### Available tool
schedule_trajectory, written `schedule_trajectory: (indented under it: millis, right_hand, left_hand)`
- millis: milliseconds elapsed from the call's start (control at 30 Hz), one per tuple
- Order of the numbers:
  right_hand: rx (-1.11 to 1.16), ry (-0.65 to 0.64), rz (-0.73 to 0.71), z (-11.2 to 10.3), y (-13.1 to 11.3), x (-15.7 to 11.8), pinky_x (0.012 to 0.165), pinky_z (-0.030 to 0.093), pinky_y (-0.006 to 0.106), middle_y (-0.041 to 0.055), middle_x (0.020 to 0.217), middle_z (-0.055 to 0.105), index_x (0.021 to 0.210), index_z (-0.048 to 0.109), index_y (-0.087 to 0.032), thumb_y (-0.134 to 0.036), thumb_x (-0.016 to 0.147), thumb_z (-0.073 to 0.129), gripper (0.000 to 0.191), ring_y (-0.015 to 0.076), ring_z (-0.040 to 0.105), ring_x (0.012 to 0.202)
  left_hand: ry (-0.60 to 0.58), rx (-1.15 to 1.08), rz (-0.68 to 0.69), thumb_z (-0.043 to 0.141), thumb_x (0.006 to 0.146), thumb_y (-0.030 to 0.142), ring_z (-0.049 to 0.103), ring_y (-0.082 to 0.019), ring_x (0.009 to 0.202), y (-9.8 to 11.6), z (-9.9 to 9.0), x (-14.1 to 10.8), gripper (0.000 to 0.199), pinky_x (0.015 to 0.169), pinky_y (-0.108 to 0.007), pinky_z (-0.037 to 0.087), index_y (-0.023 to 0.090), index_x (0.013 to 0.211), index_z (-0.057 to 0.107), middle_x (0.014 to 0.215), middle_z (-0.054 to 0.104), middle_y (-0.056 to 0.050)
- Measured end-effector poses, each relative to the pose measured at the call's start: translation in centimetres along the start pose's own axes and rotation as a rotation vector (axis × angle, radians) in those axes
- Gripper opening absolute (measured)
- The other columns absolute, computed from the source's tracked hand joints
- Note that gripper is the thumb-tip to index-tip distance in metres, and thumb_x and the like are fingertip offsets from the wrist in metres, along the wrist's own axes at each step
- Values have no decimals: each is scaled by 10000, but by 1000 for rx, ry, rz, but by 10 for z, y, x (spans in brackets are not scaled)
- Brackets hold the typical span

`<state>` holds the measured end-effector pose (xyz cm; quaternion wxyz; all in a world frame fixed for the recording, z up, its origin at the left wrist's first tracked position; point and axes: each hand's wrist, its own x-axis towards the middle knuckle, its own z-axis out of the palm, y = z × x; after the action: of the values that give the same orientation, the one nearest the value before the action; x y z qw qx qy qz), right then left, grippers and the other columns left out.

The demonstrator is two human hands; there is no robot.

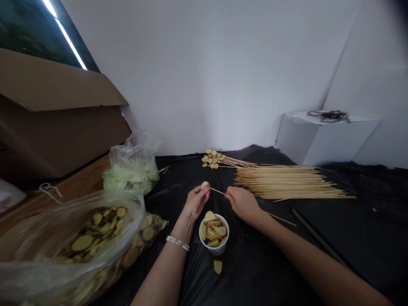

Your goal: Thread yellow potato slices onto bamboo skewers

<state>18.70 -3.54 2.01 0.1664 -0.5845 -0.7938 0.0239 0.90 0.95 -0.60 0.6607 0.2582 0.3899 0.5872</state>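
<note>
Between the thumb and fingers of my left hand (196, 201) is a pale potato slice (205, 185). My right hand (244, 204) is closed around a wooden skewer (217, 191), whose tip meets the slice; whether it has gone through I cannot tell. The skewer's other end sticks out behind my right wrist. Just below my hands stands a white paper cup (214, 250) heaped with potato slices (214, 231). One loose slice (218, 267) lies on the black sheet in front of the cup.
A large pile of bare skewers (293, 182) lies at right, beside skewers with potato slices (213, 159) at the back. Left are an open plastic bag (134, 212) of slices and a bag of cut greens (130, 172). A cardboard box (60, 136) and white box (328, 138) flank the black sheet (255, 263).
</note>
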Motion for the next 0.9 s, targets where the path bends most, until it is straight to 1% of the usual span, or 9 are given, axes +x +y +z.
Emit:
schedule_trajectory:
  millis: [100, 233, 400, 567, 667, 767, 900]
  right_hand:
    - [0, -74, -10, 2, 1, 2, 595, 285, 246, 43, 846, 665, 898, 568, -196, -281, 955, 335, 254, 153, 606, 754]
    - [40, -100, -20, 4, 4, 5, 607, 299, 246, 51, 858, 672, 891, 573, -192, -271, 950, 334, 259, 163, 620, 765]
    - [118, -80, -31, 5, 6, 5, 661, 330, 238, 53, 873, 669, 886, 580, -193, -269, 947, 341, 258, 159, 613, 810]
    - [188, -15, -67, 1, 6, 4, 689, 344, 220, 30, 908, 666, 943, 585, -212, -296, 943, 371, 230, 141, 604, 831]
    - [142, -38, -66, 0, 7, 4, 682, 345, 224, 42, 890, 673, 930, 605, -212, -288, 947, 348, 269, 147, 610, 824]
    - [129, -75, -58, -1, 6, 4, 671, 350, 229, 50, 886, 689, 966, 619, -222, -290, 953, 319, 308, 156, 625, 816]
    - [118, -77, -59, -2, 5, 3, 681, 363, 231, 55, 898, 696, 964, 633, -219, -290, 946, 329, 313, 165, 634, 830]
  left_hand:
    - [12, -3, 5, 710, 691, 22, 581, -45, 515, 0, -1, 1, 71, 482, -97, 492, 61, 742, 679, 643, 642, -37]
    - [26, 4, 2, 700, 700, 17, 580, -45, 514, -1, 1, 2, 60, 481, -97, 490, 62, 730, 676, 646, 646, -41]
    - [42, 3, -8, 695, 734, 89, 589, -48, 544, 1, 2, 2, 31, 511, -112, 508, 64, 749, 685, 717, 669, -64]
    - [56, -15, -13, 686, 743, 92, 588, -50, 546, 3, 0, 2, 20, 504, -113, 502, 73, 743, 683, 726, 669, -61]
    - [52, -16, -30, 695, 737, 101, 579, -47, 533, 4, -1, 2, 31, 487, -107, 491, 73, 745, 683, 708, 662, -57]
    - [61, -20, -35, 698, 733, 100, 576, -46, 530, 4, -1, 2, 38, 489, -108, 491, 73, 755, 683, 704, 660, -56]
    - [63, -2, -31, 717, 714, 101, 575, -47, 528, 4, -2, 2, 58, 486, -108, 490, 73, 749, 682, 699, 659, -55]
